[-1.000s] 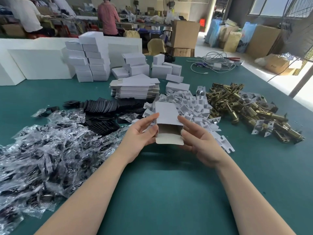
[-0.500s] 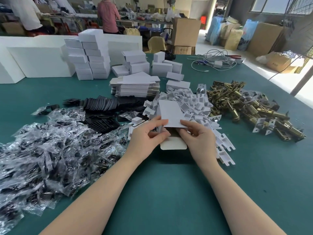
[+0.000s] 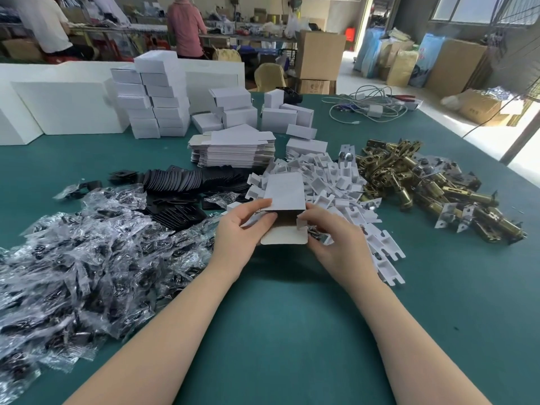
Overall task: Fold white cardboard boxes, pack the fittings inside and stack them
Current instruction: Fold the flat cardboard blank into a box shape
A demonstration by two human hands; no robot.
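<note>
Your left hand (image 3: 242, 229) curled around the box (image 3: 283, 197) with thumb on top, your right hand (image 3: 336, 241) pinching its side flap in bent fingers (image 3: 314, 214), both forearms reaching forward, box held just above the tabletop (image 3: 292, 317), open end toward you, before the white inserts (image 3: 330, 182)

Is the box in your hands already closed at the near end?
No, the box is open there, its flap folded out flat.
</note>
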